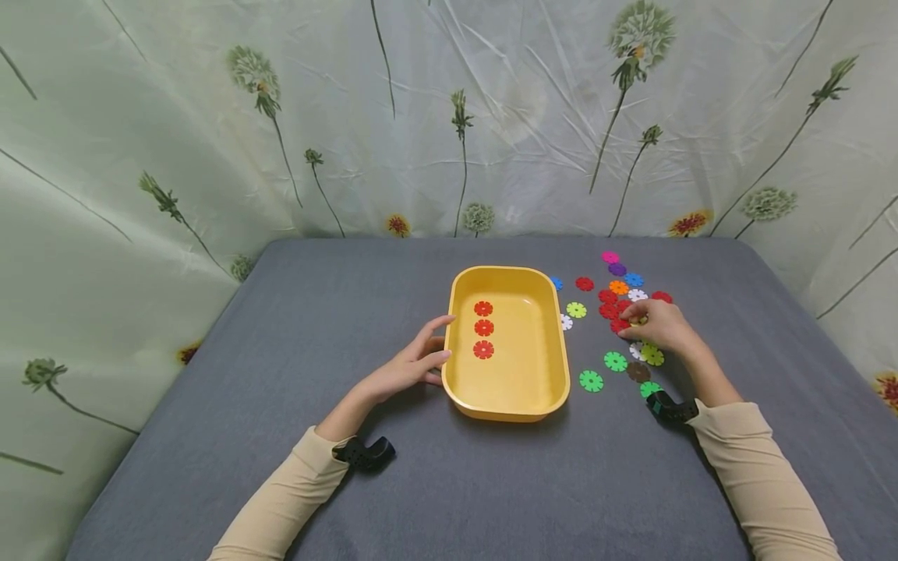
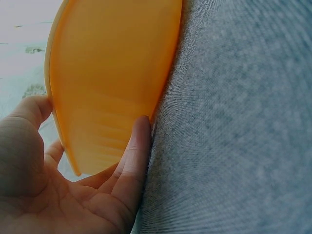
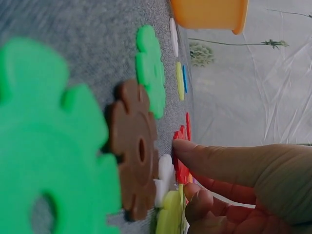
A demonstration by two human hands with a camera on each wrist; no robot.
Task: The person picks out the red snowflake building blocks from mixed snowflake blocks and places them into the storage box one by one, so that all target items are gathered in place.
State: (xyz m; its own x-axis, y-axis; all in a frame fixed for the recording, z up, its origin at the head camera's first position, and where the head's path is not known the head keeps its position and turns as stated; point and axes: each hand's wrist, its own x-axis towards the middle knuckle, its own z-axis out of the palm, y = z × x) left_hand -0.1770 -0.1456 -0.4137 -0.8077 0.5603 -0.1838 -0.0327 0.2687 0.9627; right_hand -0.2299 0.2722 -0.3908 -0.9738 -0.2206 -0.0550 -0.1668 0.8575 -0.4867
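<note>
A yellow plastic basin (image 1: 507, 405) stands in the middle of the table. Three red snowflake discs (image 1: 483, 328) form a column inside it, towards the left wall. My left hand (image 1: 403, 370) holds the basin's left side, thumb on the rim and other fingers against the outer wall, as the left wrist view also shows (image 2: 87, 195). To the right, my right hand (image 1: 662, 331) reaches into a scatter of coloured discs. Its thumb and a partly hidden finger pinch a red snowflake disc (image 3: 181, 168). Other red discs (image 1: 608, 311) lie beside the fingertips.
Green discs (image 1: 592, 381), a brown disc (image 1: 638, 372) and yellow-green discs (image 1: 576, 310) lie right of the basin. An orange disc (image 1: 619, 287), blue disc (image 1: 634, 280) and pink disc (image 1: 610, 257) are farther back. A flowered curtain (image 1: 393, 117) hangs behind the grey table (image 1: 337, 296).
</note>
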